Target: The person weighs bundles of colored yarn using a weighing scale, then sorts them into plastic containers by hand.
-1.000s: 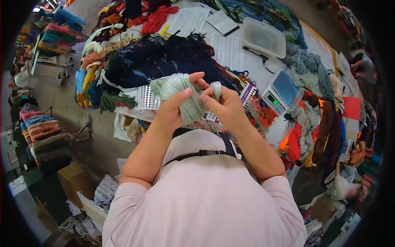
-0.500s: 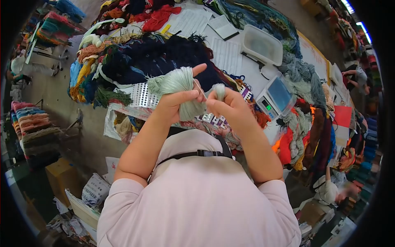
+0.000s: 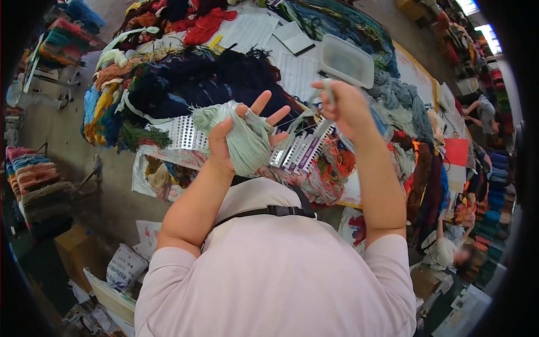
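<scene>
A pale green skein of yarn [image 3: 248,147] hangs across my left hand [image 3: 221,147]. The fingers and thumb of that hand are spread around it, and the skein's fringed end points to the left. Off to the right, my right hand [image 3: 352,111] is raised and closed on a small loop of the same yarn [image 3: 328,92]. Pale strands run from the skein across to the right hand. Below the hands lie white and purple perforated cards [image 3: 303,150], close to the table's near edge.
A dark navy pile of yarn [image 3: 196,84] covers the table behind my left hand. Printed sheets [image 3: 250,29], an open notebook [image 3: 294,38] and a clear plastic tub [image 3: 347,60] lie farther back. Multicoloured skeins [image 3: 104,106] line the edges. A person [image 3: 446,250] is at the right.
My right hand has moved up and right, away from the skein, drawing out yarn. My left fingers have spread wider, and the skein sits looser and fuller. The view has shifted slightly.
</scene>
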Motion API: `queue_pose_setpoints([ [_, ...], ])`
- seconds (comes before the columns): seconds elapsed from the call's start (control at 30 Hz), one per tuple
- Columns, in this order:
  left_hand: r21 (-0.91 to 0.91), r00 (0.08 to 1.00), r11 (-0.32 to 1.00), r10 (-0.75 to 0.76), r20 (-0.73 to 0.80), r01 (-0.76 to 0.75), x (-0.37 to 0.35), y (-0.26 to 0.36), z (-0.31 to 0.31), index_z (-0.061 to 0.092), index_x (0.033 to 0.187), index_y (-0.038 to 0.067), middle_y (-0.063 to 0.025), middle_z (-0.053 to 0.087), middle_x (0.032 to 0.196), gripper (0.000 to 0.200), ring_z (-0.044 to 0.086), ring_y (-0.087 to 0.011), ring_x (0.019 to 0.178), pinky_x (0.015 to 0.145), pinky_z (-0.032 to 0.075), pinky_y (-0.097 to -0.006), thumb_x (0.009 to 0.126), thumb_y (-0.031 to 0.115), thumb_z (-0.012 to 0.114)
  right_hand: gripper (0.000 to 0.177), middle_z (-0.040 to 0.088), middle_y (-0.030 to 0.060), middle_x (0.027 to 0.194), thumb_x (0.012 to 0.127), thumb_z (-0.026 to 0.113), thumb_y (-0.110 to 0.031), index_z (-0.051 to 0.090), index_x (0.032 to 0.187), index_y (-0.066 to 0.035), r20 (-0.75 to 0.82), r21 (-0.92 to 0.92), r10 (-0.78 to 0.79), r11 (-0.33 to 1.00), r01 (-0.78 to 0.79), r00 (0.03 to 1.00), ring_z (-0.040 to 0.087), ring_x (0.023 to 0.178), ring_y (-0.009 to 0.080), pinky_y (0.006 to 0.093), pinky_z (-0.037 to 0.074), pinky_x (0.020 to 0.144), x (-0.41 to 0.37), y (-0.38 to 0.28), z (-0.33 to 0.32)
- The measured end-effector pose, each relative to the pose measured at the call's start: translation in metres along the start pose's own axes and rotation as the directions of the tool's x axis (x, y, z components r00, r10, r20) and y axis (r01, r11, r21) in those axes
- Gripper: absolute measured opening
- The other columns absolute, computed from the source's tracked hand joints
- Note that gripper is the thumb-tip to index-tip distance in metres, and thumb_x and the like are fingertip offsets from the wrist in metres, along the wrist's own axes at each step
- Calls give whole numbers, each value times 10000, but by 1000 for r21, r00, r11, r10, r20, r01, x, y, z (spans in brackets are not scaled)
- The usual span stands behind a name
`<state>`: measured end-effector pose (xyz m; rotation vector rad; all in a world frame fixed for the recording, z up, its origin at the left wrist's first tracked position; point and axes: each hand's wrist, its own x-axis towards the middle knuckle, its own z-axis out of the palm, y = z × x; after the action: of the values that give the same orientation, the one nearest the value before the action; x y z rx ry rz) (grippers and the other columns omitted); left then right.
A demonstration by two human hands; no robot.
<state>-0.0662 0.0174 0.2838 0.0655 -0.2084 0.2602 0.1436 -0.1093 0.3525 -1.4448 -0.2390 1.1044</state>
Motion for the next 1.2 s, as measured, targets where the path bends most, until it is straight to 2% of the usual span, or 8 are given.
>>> queue_pose_setpoints([
  [0.2, 177, 998, 984, 5, 58, -15, -3, 9, 3, 672, 1071, 268, -15, 287, 1511, 255, 161, -383, 1403, 1088, 242, -573, 833, 343, 623, 240, 632, 51, 658, 913, 574, -215, 603, 794, -8, 172, -304, -86, 943, 136, 981, 531, 515, 62, 200, 422, 472, -34, 16, 92],
  [0.33, 225, 987, 962, 140, 82, -155, 1, 13, 9, 677, 1034, 270, -32, 265, 1520, 262, 150, -380, 1406, 1106, 249, -517, 817, 411, 637, 171, 649, 67, 769, 918, 567, -177, 540, 957, -13, 90, -305, 5, 952, 23, 996, 610, 626, 115, 234, 474, 560, -42, 47, 79],
  [0.43, 317, 987, 937, 120, 107, -148, 3, 20, 14, 666, 1091, 286, -103, 197, 1538, 305, 136, -380, 1412, 1104, 249, -504, 820, 418, 621, 234, 625, 95, 1028, 898, 577, -139, 550, 1083, 1, 77, -707, -486, 589, 391, 871, 589, 981, 167, 294, 449, 872, -33, 86, 53],
  [0.5, 370, 992, 921, 91, 90, -118, 6, 19, 15, 653, 1130, 297, -138, 158, 1541, 341, 131, -376, 1414, 1103, 247, -494, 819, 428, 610, 270, 626, 115, 971, 831, 642, -175, 597, 1051, -25, 61, -583, -607, 623, 522, 793, 605, 918, 239, 340, 464, 825, -41, 75, 61],
  [0.73, 536, 999, 844, -27, 46, -2, 19, 5, 26, 526, 1318, 267, -189, 79, 1547, 519, 116, -356, 1422, 1096, 248, -478, 819, 401, 578, 190, 606, 83, 876, 714, 710, -53, 659, 896, -30, 274, -666, -666, 389, 636, 694, 569, 881, 237, 334, 445, 805, -48, 45, 87],
  [0.9, 470, 998, 882, 26, -60, 5, 13, 13, 27, 394, 1412, 143, -191, 291, 1460, 654, 291, -318, 1354, 1054, 330, -439, 804, 259, 608, 122, 653, 35, 767, 801, 694, -117, 684, 865, -13, 155, -443, -424, 778, 446, 892, 550, 683, 79, 233, 435, 621, -49, 44, 81],
  [1.0, 572, 985, 819, 64, -161, 40, 15, 16, 35, 357, 1412, 21, -50, 498, 1056, 679, 503, -123, 1002, 872, 420, -253, 784, 21, 613, 122, 641, 6, 766, 820, 676, -106, 675, 876, 2, 176, -235, -261, 925, 298, 949, 535, 686, 52, 218, 429, 619, -46, 46, 79],
  [1.2, 744, 962, 654, 92, -256, 135, 20, 19, 46, 345, 1400, -23, -37, 529, 903, 724, 532, -140, 915, 826, 425, -253, 728, -36, 613, 94, 617, -11, 790, 844, 635, -73, 625, 898, 4, 166, -3, -270, 962, 274, 949, 531, 696, 38, 197, 427, 633, -45, 47, 76],
])
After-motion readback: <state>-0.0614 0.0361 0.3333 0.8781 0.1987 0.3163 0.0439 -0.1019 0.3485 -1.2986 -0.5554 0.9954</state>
